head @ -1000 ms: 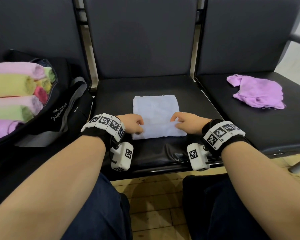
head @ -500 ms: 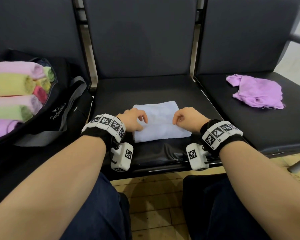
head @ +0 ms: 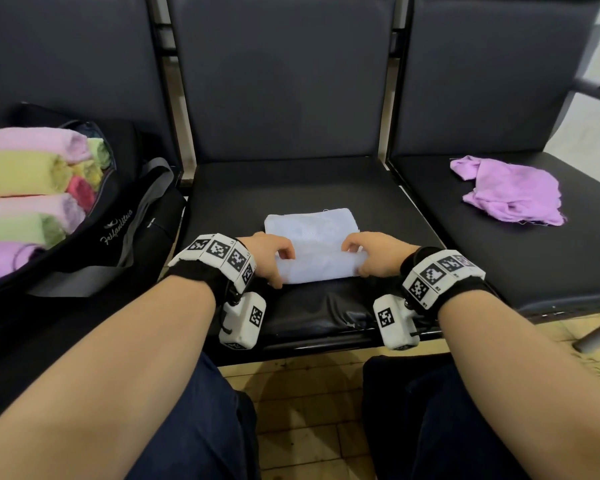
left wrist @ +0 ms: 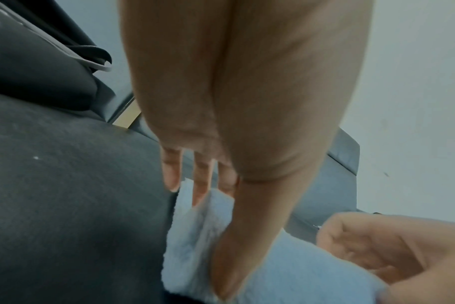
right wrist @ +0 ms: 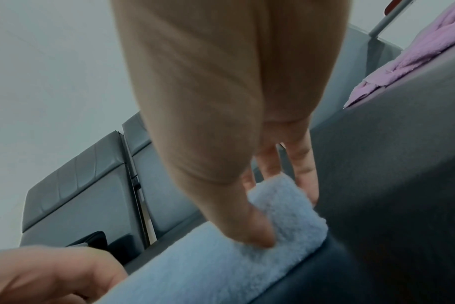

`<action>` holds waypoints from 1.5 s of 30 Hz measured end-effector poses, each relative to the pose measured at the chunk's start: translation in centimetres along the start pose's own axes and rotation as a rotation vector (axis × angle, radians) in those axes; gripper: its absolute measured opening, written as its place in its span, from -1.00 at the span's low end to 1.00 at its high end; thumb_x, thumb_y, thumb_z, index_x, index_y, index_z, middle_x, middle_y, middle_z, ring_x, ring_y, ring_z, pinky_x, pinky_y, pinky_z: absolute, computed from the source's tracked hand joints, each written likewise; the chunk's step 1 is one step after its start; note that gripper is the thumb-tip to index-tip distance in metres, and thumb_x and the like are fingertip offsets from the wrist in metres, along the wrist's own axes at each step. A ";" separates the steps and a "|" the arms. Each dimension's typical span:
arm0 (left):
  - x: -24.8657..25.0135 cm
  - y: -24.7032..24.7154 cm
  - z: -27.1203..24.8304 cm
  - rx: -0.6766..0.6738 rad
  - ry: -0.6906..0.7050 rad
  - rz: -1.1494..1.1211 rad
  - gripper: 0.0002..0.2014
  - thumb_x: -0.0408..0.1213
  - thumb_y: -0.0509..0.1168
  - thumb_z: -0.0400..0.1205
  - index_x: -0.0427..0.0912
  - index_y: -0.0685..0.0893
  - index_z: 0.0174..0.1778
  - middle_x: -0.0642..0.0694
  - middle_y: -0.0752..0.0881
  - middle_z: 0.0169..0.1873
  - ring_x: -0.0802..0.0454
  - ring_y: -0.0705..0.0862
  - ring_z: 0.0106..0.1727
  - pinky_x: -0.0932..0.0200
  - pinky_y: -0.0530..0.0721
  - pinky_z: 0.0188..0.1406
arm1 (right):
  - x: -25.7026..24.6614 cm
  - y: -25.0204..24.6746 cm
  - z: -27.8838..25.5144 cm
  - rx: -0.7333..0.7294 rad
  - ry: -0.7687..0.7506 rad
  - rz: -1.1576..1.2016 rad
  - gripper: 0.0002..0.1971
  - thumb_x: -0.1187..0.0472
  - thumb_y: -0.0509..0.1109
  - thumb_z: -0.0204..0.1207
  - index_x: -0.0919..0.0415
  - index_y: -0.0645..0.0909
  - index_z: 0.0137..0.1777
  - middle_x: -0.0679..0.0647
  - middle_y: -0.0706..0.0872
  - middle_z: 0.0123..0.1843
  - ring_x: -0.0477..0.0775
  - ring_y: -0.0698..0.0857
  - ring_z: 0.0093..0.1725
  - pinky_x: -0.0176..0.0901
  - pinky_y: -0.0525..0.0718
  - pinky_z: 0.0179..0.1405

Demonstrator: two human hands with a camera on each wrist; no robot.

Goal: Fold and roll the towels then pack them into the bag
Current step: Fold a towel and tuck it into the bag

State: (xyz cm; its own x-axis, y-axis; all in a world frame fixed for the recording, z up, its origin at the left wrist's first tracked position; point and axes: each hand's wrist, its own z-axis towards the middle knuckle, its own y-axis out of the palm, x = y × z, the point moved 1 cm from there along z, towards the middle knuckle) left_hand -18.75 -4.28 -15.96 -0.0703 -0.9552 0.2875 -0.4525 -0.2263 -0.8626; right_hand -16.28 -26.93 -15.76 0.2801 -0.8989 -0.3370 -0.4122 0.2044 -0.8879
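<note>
- White towel (head: 310, 244): it lies folded on the middle seat (head: 291, 188), its near edge turned up into a short roll; the far part is flat on the cushion.
- Your left hand (head: 269, 256) is at the roll's left end; the fingers curl over the top, the thumb presses the near side; the left wrist view shows the thumb sunk into the pile.
- Your right hand (head: 374, 254) holds the right end the same way; fingers curled over the roll, thumb pressed against it in the right wrist view.
- Both hands grip the towel, one at each end, well apart from each other.
- Bag (head: 118, 233): black, open, on the left seat; rolled towels (head: 25, 188) in pink, yellow, green and purple lie stacked inside it.
- Purple towel (head: 513, 188): crumpled and unfolded on the right seat, well apart from your hands.
- Your knees are just below the seat's front edge, over a wooden floor (head: 309, 410).
</note>
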 end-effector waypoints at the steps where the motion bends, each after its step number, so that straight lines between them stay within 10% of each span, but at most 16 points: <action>1: 0.1 0.0 0.0 0.014 0.004 -0.020 -0.50 -0.31 0.50 0.43 0.02 0.56 0.27 0.03 0.56 0.20 0.04 0.51 0.14 0.07 0.58 0.24 | 0.1 -0.1 0.0 0.009 -0.005 0.022 -0.60 0.35 0.39 0.47 0.10 0.47 0.29 0.07 0.56 0.25 0.10 0.55 0.12 -0.17 0.49 0.03; 7: -0.1 0.0 0.7 0.038 -0.107 -0.239 -0.56 -0.21 0.28 0.59 -0.08 0.40 0.39 -0.03 0.56 0.21 -0.10 0.63 0.16 0.03 0.61 0.25 | 0.3 -0.2 0.2 0.045 0.089 0.155 -0.85 0.26 0.16 0.62 0.09 0.45 0.14 0.17 0.62 0.16 0.15 0.56 0.08 -0.09 0.50 0.06; 11: 0.4 -0.1 0.5 0.048 -0.135 -0.371 -0.80 -0.29 0.14 0.66 -0.09 0.40 0.19 -0.12 0.51 -0.24 -0.03 0.53 -0.35 0.16 0.56 -0.44 | 0.1 -0.3 0.2 0.046 0.125 0.107 -0.67 0.26 0.04 0.71 0.28 0.53 0.35 0.18 0.57 0.39 0.19 0.49 0.40 -0.14 0.39 0.31; 14: 0.4 0.0 0.4 -0.026 -0.106 -0.298 -0.84 -0.28 0.04 0.69 -0.04 0.42 0.16 -0.15 0.56 -0.27 0.00 0.58 -0.53 0.23 0.42 -0.60 | 0.4 -0.2 0.4 0.060 0.146 0.137 -0.71 0.21 0.16 0.66 0.26 0.56 0.29 0.15 0.63 0.27 0.17 0.56 0.32 -0.11 0.47 0.22; 20: -0.4 -0.5 0.5 0.118 0.004 -0.173 -0.76 -0.32 0.26 0.59 0.02 0.58 0.15 -0.01 0.47 0.04 -0.03 0.55 0.06 0.10 0.55 0.18 | 0.6 -0.6 0.4 0.327 -0.040 0.145 -0.88 0.30 0.42 0.46 0.13 0.61 -0.04 -0.01 0.60 -0.08 -0.04 0.54 -0.12 -0.07 0.54 0.08; 24: 0.2 -0.8 0.1 0.165 0.108 -0.177 -0.75 -0.49 0.22 0.55 -0.06 0.69 -0.07 0.06 0.60 -0.13 0.10 0.55 -0.17 0.34 0.51 -0.17 | 0.0 -0.6 0.1 0.237 -0.032 0.158 -0.79 0.35 0.31 0.49 0.21 0.76 0.00 -0.02 0.71 -0.12 -0.02 0.67 -0.04 -0.26 0.58 0.04; 31: 0.7 -1.0 -0.4 0.099 0.014 -0.047 -0.67 0.06 0.46 0.47 -0.03 0.69 0.04 0.10 0.67 -0.11 0.09 0.62 -0.02 0.14 0.62 0.10 | 0.1 -0.1 0.0 -0.041 0.082 0.103 -0.43 0.28 0.48 0.43 0.01 0.52 0.46 -0.02 0.48 0.29 0.07 0.49 0.37 -0.20 0.46 0.27; 36: 1.0 -0.6 -0.8 -0.022 -0.010 0.164 -0.37 -0.07 0.58 0.38 -0.01 0.48 0.33 0.01 0.49 0.21 -0.03 0.53 0.24 0.02 0.57 0.27 | -0.2 0.6 1.0 -0.027 0.005 -0.079 -0.56 0.33 0.45 0.39 0.11 0.65 0.30 0.08 0.49 0.37 0.19 0.44 0.41 0.04 0.46 0.40; 39: 1.1 -0.4 -0.5 0.014 -0.013 0.158 -0.44 -0.23 0.52 0.43 -0.07 0.48 0.33 -0.04 0.51 0.23 -0.05 0.52 0.23 0.05 0.57 0.24 | -0.3 0.5 1.1 0.007 -0.015 -0.032 -0.79 0.32 0.41 0.41 0.13 0.70 0.02 0.13 0.54 0.16 0.19 0.51 0.24 -0.06 0.52 0.22; 45: 0.2 -0.4 0.1 0.088 -0.089 -0.216 -0.62 -0.24 0.36 0.48 -0.10 0.41 0.17 -0.13 0.57 0.13 -0.09 0.61 0.06 -0.02 0.64 0.09 | 0.0 0.0 0.5 0.052 0.042 0.280 -0.75 0.36 0.22 0.46 0.16 0.44 0.13 0.21 0.64 0.02 0.15 0.57 -0.05 -0.06 0.52 -0.13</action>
State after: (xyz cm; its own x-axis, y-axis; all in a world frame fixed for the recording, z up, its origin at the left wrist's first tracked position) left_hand -18.51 -4.34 -15.56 0.0998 -0.8949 0.4350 -0.3690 -0.4393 -0.8191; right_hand -15.83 -26.69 -15.90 0.1250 -0.8195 -0.5593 -0.4235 0.4657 -0.7770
